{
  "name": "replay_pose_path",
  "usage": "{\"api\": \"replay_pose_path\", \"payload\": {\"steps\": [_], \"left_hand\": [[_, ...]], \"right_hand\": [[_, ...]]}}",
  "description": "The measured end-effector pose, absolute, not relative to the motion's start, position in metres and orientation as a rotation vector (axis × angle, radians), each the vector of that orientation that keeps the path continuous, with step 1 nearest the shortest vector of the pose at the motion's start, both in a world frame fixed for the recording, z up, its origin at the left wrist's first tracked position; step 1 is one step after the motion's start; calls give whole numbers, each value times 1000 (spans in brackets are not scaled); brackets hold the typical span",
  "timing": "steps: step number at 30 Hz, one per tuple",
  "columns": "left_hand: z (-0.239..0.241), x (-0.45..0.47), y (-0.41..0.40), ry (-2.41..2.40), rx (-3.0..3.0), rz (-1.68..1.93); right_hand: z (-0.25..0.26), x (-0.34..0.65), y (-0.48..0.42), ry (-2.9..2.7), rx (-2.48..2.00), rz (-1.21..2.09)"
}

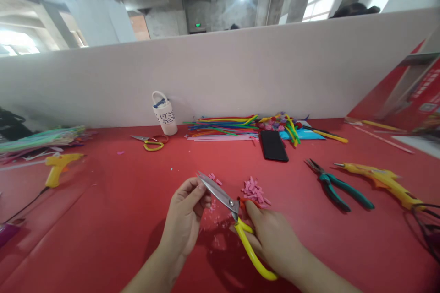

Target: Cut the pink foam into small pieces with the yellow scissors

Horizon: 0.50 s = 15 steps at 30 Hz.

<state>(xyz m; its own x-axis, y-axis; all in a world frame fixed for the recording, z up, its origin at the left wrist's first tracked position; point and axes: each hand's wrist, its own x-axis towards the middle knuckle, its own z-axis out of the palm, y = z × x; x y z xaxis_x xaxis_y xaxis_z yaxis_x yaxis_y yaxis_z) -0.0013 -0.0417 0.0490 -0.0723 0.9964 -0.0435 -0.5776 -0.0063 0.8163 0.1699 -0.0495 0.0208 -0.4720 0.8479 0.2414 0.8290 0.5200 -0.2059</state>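
Note:
In my right hand (271, 233) is a pair of scissors (220, 193) with one yellow and one orange handle. Its blades look closed or almost so, and point up and left to the fingertips of my left hand (187, 210). The thumb and fingers of that hand are pinched together; whatever lies between them is too small to name. Short pink cut pieces (254, 191) form a small pile just beyond my right hand. A few more pink pieces (215, 178) lie behind the blades, and fine pink scraps (216, 215) are scattered on the red table (120, 219) below.
Colourful pipe cleaners (223, 127) lie along the white partition (213, 73), near a black phone (273, 145) and a white cup (165, 116). Other scissors (151, 143) rest at left. Green-handled pliers (338, 185) and a yellow glue gun (385, 181) lie right; another glue gun (58, 167) lies far left.

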Motion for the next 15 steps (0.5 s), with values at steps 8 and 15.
{"api": "replay_pose_path", "payload": {"steps": [8,15], "left_hand": [[51,-1,-43,812,685,1477],[53,-2,-43,824,684,1476]], "right_hand": [[21,170,-50,-2442,-1399,65],[23,171,-49,-2382,-1437,178]]}}
